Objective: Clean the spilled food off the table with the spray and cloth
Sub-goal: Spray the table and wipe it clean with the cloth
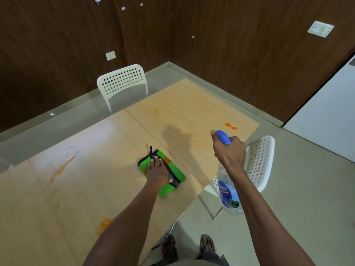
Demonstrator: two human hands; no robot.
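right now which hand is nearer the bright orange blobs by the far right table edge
Right. The right hand, gripping the blue-headed spray bottle, is held just short of the bright orange blobs. The left hand presses the green cloth farther back toward the table's middle.

Light wooden table (86, 189), folded green cloth (178, 174), orange food spills (230, 126)
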